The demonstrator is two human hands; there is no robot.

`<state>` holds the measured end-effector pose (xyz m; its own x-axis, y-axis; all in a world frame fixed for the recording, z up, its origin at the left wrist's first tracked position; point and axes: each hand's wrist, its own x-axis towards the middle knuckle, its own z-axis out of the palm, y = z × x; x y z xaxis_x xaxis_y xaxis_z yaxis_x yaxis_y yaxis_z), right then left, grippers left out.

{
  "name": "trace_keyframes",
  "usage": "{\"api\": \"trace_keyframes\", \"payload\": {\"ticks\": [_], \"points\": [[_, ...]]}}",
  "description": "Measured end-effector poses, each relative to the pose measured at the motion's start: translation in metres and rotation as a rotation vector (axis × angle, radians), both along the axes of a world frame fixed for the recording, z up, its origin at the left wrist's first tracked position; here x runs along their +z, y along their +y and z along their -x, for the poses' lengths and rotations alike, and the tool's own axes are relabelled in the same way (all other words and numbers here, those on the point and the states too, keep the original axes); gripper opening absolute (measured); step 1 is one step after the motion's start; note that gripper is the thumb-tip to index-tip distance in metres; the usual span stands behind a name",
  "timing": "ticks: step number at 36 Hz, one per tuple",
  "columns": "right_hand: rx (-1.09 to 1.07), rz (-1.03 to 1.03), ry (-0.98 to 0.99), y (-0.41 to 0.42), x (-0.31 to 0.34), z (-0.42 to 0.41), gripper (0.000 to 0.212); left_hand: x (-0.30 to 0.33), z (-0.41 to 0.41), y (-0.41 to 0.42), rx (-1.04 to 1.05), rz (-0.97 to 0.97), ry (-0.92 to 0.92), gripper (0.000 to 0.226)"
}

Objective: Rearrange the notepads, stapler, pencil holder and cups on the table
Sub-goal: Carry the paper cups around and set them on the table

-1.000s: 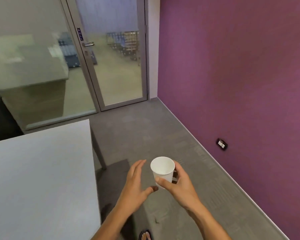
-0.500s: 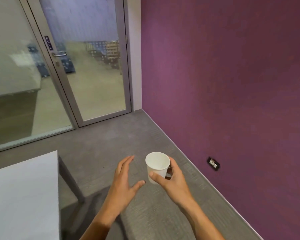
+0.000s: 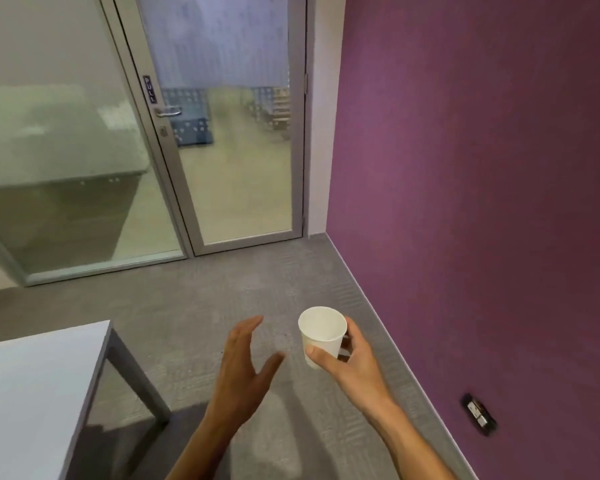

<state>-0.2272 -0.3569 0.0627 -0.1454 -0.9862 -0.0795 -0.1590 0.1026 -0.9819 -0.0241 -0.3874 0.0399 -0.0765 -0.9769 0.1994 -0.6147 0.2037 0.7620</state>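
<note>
A white paper cup [image 3: 323,336] is held upright in the right hand [image 3: 352,358], thumb on the near side and fingers curled round the far side, so that it is clasped about its lower half. It is carried over the grey carpet [image 3: 194,306], well apart from the table [image 3: 32,393], of which only a bare corner and one leg are seen at the lower left. The left hand [image 3: 245,368] is kept beside the cup without touching it, its fingers straight and close together and the thumb spread out; nothing is held in it.

As to progress, little can be judged. One cup has been lifted off the table (or at least is off it now) and has not yet been set down anywhere. The notepads, the stapler, the pencil holder and any other cups are not in view, so it cannot be told whether they have been moved. What is left, at the least, appears to be the placing of this cup back on the table, for which a turn toward the table at the left would be needed.
</note>
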Motion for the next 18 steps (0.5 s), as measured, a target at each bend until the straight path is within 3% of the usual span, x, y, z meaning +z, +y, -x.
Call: {"api": "trace_keyframes", "payload": {"ticks": [4, 12, 18], "points": [[0.084, -0.003, -0.011, -0.040, 0.007, 0.034, 0.077, 0.009, 0.035, -0.022, 0.084, -0.009, 0.014, 0.066], [0.218, 0.029, -0.027, -0.115, 0.010, 0.058, 0.057, 0.010, 0.059, -0.060, 0.235, -0.031, 0.048, 0.070], [0.323, 0.021, -0.003, -0.173, -0.001, 0.028, 0.075, 0.008, 0.038, -0.100, 0.335, -0.050, 0.039, 0.070]]}}
